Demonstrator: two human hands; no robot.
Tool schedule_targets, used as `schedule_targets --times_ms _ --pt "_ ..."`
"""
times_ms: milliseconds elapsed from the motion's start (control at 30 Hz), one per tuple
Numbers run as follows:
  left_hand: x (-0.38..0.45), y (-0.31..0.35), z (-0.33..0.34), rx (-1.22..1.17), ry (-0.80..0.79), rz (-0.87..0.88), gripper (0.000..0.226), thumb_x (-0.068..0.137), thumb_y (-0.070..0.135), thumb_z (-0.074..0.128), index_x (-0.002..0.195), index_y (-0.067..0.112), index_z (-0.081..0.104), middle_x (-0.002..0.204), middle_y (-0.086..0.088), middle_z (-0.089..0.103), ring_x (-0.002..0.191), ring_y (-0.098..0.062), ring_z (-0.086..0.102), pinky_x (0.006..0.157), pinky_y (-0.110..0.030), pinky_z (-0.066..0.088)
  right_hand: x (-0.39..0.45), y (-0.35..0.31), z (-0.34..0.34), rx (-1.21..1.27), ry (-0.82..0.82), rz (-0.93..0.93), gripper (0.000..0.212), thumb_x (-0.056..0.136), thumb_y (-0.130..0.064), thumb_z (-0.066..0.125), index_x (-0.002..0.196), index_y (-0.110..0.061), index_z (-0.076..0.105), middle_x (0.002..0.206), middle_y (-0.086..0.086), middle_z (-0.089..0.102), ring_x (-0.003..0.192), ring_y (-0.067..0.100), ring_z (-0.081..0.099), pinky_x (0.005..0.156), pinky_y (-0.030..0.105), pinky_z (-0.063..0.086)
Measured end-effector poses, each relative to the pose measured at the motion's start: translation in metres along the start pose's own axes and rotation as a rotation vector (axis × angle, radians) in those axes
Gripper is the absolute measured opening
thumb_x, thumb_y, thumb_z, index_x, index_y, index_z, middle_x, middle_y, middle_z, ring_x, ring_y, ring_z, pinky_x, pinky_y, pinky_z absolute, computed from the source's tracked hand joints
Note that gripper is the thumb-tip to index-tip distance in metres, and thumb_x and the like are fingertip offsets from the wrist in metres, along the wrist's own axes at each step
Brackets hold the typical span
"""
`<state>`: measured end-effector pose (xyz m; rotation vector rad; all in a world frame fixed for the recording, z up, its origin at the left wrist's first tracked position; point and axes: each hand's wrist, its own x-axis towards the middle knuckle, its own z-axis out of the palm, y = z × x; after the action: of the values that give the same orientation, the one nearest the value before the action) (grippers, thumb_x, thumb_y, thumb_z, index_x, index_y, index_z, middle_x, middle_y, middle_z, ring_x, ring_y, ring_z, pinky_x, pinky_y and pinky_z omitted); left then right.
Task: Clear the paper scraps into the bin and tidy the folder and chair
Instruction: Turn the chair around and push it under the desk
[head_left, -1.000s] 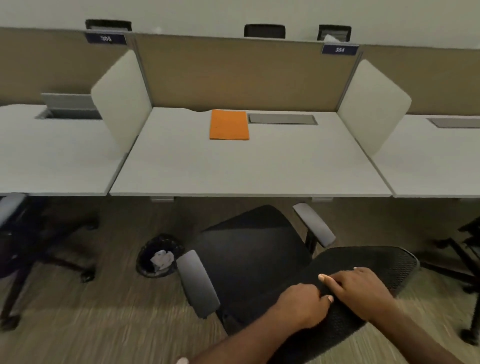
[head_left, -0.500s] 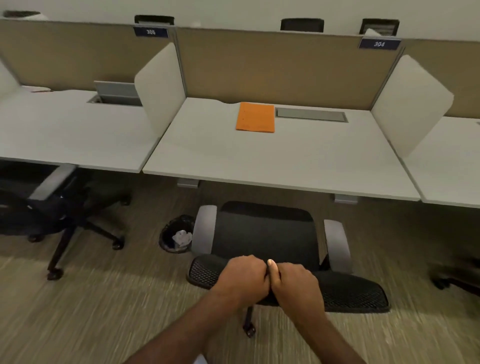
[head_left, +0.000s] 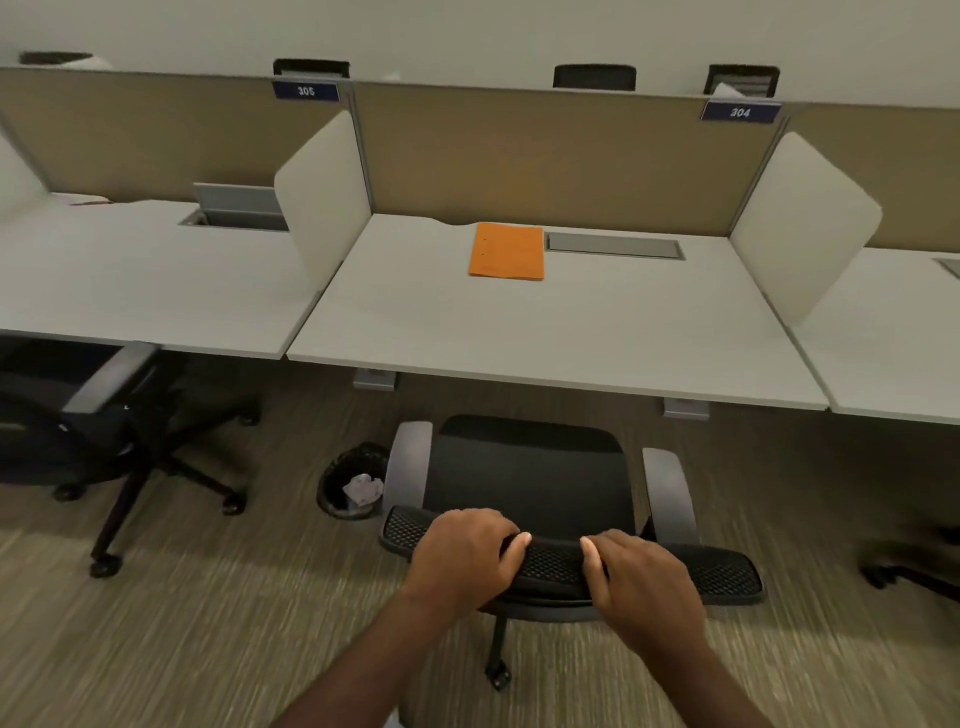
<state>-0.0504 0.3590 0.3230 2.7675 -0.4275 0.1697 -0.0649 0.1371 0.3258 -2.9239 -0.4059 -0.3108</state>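
A black mesh office chair (head_left: 530, 483) with grey armrests faces the white desk (head_left: 545, 338), its seat just short of the desk's front edge. My left hand (head_left: 462, 556) and my right hand (head_left: 641, 584) both grip the top of the chair's backrest, a little apart. An orange folder (head_left: 506, 252) lies closed at the back of the desk, next to a grey cable hatch. A small black bin (head_left: 350, 486) holding crumpled white paper scraps (head_left: 362, 490) stands on the carpet to the left of the chair.
White side screens (head_left: 324, 192) bound the desk on both sides, with a tan partition behind. Another black chair (head_left: 119, 415) sits under the left neighbouring desk. A dark chair base (head_left: 914, 566) shows at the right edge. Carpet floor lies around me.
The chair has turned from angled to square with the desk and stands closer to it. My hands, close together before, have spread apart on the backrest. The view has shifted.
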Motion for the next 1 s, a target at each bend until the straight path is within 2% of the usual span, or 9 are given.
schedule_targets --times_ms 267,433,667,800,900,1000 --pt "0.041 -0.019 -0.008 0.029 0.01 -0.001 0.049 0.093 0.057 0.032 0.089 0.027 0.07 0.077 0.01 0.066 0.066 -0.005 0.059 0.066 -0.028 0.055 0.043 0.002 0.004 0.042 -0.019 0.007 0.036 0.099 -0.04 0.036 0.077 -0.03 0.063 0.066 -0.014 0.053 0.054 0.005 0.049 0.056 0.019 0.044" --pt "0.07 -0.036 -0.006 0.063 0.02 0.0 0.048 0.092 0.056 0.031 0.087 0.027 0.069 0.075 0.009 0.066 0.065 -0.006 0.059 0.065 -0.028 0.054 0.073 0.005 0.015 0.047 -0.023 0.042 0.037 0.098 -0.042 0.035 0.073 -0.03 0.059 0.062 -0.011 0.05 0.053 0.005 0.048 0.054 0.018 0.038" --pt "0.135 -0.064 -0.002 0.063 0.012 -0.009 0.045 0.091 0.056 0.032 0.079 0.028 0.066 0.066 0.01 0.061 0.058 -0.005 0.056 0.06 -0.025 0.053 0.141 0.016 0.033 0.089 -0.044 0.078 0.039 0.099 -0.042 0.034 0.07 -0.028 0.057 0.062 -0.009 0.05 0.054 0.006 0.049 0.057 0.027 0.048" --pt "0.178 -0.079 0.002 0.082 0.018 -0.003 0.046 0.091 0.054 0.032 0.074 0.026 0.065 0.064 0.009 0.061 0.057 -0.007 0.055 0.059 -0.029 0.053 0.184 0.028 0.044 0.096 -0.039 0.094 0.04 0.098 -0.041 0.035 0.068 -0.027 0.057 0.061 -0.01 0.049 0.053 0.007 0.049 0.055 0.027 0.045" --pt "0.206 -0.089 0.005 0.081 0.017 0.002 0.049 0.09 0.055 0.03 0.077 0.025 0.067 0.066 0.008 0.062 0.058 -0.008 0.056 0.059 -0.029 0.051 0.214 0.037 0.053 0.071 -0.043 0.105 0.041 0.097 -0.042 0.034 0.067 -0.027 0.057 0.06 -0.01 0.048 0.052 0.007 0.047 0.054 0.024 0.037" --pt "0.233 -0.1 0.007 0.072 0.012 -0.011 0.048 0.09 0.055 0.03 0.075 0.025 0.065 0.064 0.008 0.059 0.056 -0.006 0.054 0.056 -0.026 0.045 0.241 0.045 0.061 0.065 -0.059 0.111 0.039 0.097 -0.043 0.036 0.067 -0.028 0.056 0.061 -0.011 0.05 0.053 0.006 0.048 0.055 0.022 0.04"
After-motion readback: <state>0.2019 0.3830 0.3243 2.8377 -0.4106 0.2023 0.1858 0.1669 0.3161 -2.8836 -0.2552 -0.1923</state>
